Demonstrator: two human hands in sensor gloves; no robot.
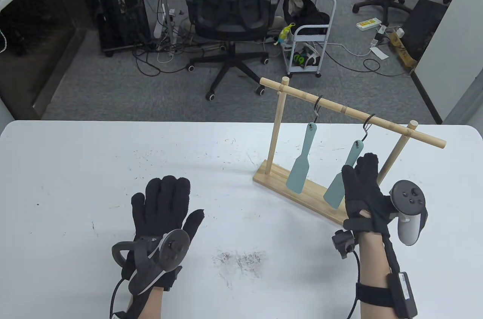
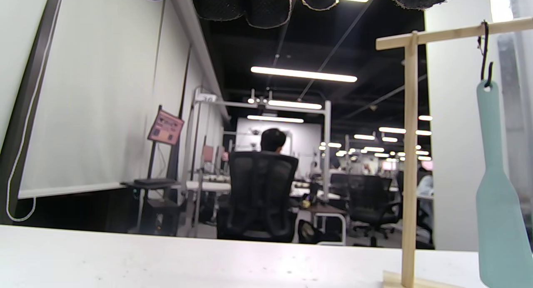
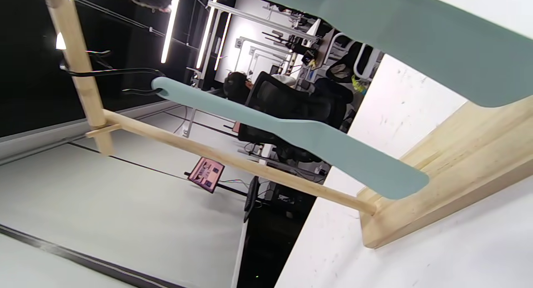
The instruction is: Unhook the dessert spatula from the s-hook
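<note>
Two teal dessert spatulas hang from black S-hooks on a wooden rack [image 1: 351, 111]. The left spatula [image 1: 302, 160] hangs on the left S-hook [image 1: 318, 106], and the right spatula [image 1: 337, 187] on the right S-hook [image 1: 368, 124]. My right hand [image 1: 360, 179] is at the right spatula, fingers stretched up beside its handle and thumb at its neck; no closed grip shows. In the right wrist view this spatula [image 3: 416, 38] crosses the top and the other spatula [image 3: 291, 134] hangs behind it. My left hand [image 1: 166, 198] rests flat and empty on the table.
The rack's wooden base [image 1: 302, 190] sits on the white table [image 1: 94, 168], right of the middle. In the left wrist view the rack post [image 2: 410, 155] and the left spatula [image 2: 497, 204] stand at the right. An office chair [image 1: 230, 2] is beyond the far edge.
</note>
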